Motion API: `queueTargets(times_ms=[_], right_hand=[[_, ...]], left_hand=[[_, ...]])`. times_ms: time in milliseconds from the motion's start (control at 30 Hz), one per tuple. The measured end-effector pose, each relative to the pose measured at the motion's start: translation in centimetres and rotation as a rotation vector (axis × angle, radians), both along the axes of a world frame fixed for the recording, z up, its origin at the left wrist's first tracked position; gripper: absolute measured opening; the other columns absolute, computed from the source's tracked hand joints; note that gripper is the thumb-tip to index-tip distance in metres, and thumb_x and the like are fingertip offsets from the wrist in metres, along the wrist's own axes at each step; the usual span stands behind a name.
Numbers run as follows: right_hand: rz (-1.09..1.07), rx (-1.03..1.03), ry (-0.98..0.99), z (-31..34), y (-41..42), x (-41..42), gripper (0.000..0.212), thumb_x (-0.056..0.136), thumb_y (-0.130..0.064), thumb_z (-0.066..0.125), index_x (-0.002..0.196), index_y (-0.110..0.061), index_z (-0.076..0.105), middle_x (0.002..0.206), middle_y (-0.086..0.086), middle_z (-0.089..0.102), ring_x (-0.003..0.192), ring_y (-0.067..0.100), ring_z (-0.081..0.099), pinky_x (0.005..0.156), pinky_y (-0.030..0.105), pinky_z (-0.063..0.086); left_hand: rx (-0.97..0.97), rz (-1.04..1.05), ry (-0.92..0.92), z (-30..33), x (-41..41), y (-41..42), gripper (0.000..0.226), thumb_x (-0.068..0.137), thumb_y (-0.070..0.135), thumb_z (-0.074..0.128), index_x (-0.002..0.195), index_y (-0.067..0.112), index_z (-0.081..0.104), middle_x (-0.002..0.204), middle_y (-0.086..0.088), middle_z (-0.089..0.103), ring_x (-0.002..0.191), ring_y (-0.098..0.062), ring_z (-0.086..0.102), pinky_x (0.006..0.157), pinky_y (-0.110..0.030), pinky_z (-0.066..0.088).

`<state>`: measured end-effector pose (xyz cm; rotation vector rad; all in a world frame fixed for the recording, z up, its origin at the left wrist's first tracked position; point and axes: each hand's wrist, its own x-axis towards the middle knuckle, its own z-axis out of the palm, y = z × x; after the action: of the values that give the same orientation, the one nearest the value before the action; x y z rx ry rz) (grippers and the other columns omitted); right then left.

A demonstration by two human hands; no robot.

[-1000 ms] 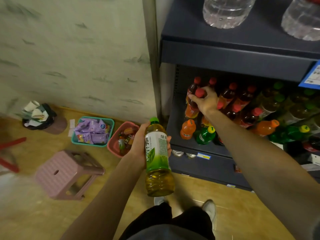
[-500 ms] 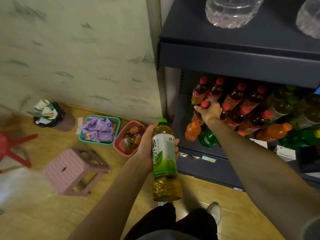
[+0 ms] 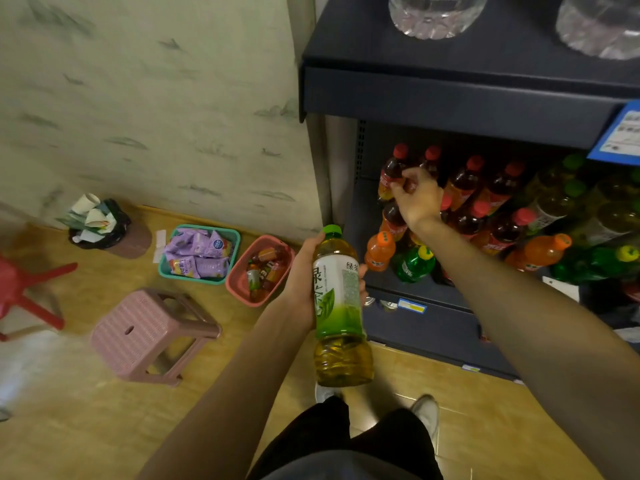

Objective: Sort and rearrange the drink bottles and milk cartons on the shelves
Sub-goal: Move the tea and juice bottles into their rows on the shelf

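Note:
My left hand [image 3: 300,276] grips a large green tea bottle [image 3: 337,306] with a green cap and holds it upright in front of the dark shelf unit [image 3: 433,327]. My right hand [image 3: 420,202] reaches into the lower shelf. Its fingers curl over the top of a red-capped dark tea bottle [image 3: 391,220] in the left column, hiding its cap. More red-capped bottles [image 3: 467,181] stand behind and beside it. Green-capped tea bottles [image 3: 561,199] fill the shelf's right side. Two orange soda bottles [image 3: 379,251] and green soda bottles [image 3: 414,263] stand at the front.
Large clear water jugs [image 3: 436,12] sit on the upper shelf [image 3: 450,98]. On the floor to the left are a pink stool [image 3: 145,334], a teal basket [image 3: 207,227] of purple packets, a pink basket [image 3: 235,276] of small drinks, a full bin [image 3: 104,230] and a red stool [image 3: 20,282].
My right hand stays on the top of the red-capped bottle and now covers the cap fully. The left hand holds the green tea bottle in the same place.

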<state>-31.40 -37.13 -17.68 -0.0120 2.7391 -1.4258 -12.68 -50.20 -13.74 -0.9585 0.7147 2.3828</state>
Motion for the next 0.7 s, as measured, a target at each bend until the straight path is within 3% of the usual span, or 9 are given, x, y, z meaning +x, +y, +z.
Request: queueTargets(times_ms=[100,200,233,333,433,533,633,700], right_hand=[[0.009,-0.062,0.107,1.4,0.9,1.9,0.025,0.093,-0.014,0.065,0.117,-0.005,0.064,0.105,-0.002,0.061,0.098,0.006,0.054,0.077,-0.001,0.040],[-0.024,-0.155,0.176,2.2,2.7,4.1,0.020,0.090,-0.012,0.067,0.110,-0.009,0.066,0.104,-0.002,0.066,0.100,0.013,0.063,0.093,0.026,0.052],[-0.041,-0.189,0.176,2.7,3.4,5.1,0.019,0.090,-0.011,0.067,0.109,-0.010,0.067,0.104,-0.001,0.067,0.102,0.015,0.064,0.094,0.028,0.053],[-0.086,-0.296,0.151,4.0,5.5,8.4,0.013,0.090,-0.008,0.067,0.100,-0.017,0.064,0.100,-0.003,0.067,0.101,0.013,0.065,0.090,0.022,0.051],[-0.137,-0.324,0.105,4.4,7.9,12.2,0.012,0.092,-0.010,0.065,0.092,-0.021,0.062,0.089,-0.011,0.067,0.088,-0.003,0.063,0.083,0.019,0.050],[-0.170,-0.368,-0.002,4.3,10.1,15.7,0.008,0.095,-0.011,0.062,0.093,-0.019,0.061,0.088,-0.009,0.064,0.083,0.001,0.060,0.080,0.020,0.050],[-0.229,-0.394,-0.080,4.6,12.7,17.9,0.003,0.096,-0.014,0.062,0.098,-0.013,0.062,0.086,-0.009,0.063,0.081,0.003,0.059,0.079,0.022,0.049],[-0.261,-0.402,-0.115,4.8,14.6,18.9,0.002,0.097,-0.017,0.061,0.095,-0.016,0.062,0.084,-0.009,0.064,0.076,-0.001,0.060,0.073,0.019,0.050]], left_hand=[[0.018,-0.021,0.026,0.3,-0.1,1.4,0.070,0.083,0.066,0.048,0.079,-0.001,0.069,0.080,-0.013,0.064,0.062,-0.025,0.060,0.063,-0.032,0.052],[0.000,-0.067,0.027,0.5,-0.4,3.2,0.072,0.083,0.066,0.048,0.080,-0.003,0.068,0.076,-0.013,0.062,0.061,-0.025,0.058,0.061,-0.030,0.052],[-0.015,-0.088,0.021,0.5,-0.6,3.7,0.071,0.082,0.067,0.049,0.083,-0.002,0.067,0.075,-0.014,0.062,0.061,-0.025,0.059,0.061,-0.030,0.053],[-0.055,-0.147,0.053,0.7,-1.0,5.4,0.069,0.081,0.067,0.051,0.092,0.001,0.064,0.076,-0.014,0.064,0.062,-0.027,0.063,0.064,-0.033,0.054],[-0.069,-0.155,0.087,0.7,-1.2,7.3,0.066,0.082,0.065,0.050,0.092,0.001,0.065,0.075,-0.015,0.063,0.063,-0.027,0.061,0.068,-0.035,0.053],[-0.069,-0.160,0.098,0.5,-1.3,9.6,0.067,0.078,0.063,0.059,0.113,0.006,0.061,0.081,-0.013,0.062,0.070,-0.027,0.061,0.074,-0.038,0.052],[-0.097,-0.181,0.075,0.7,-0.9,12.4,0.055,0.086,0.059,0.055,0.091,0.005,0.067,0.071,-0.010,0.066,0.065,-0.024,0.062,0.078,-0.037,0.050],[-0.098,-0.198,0.063,0.7,-0.4,14.4,0.055,0.088,0.059,0.053,0.094,0.006,0.068,0.073,-0.011,0.068,0.069,-0.024,0.063,0.077,-0.036,0.050]])
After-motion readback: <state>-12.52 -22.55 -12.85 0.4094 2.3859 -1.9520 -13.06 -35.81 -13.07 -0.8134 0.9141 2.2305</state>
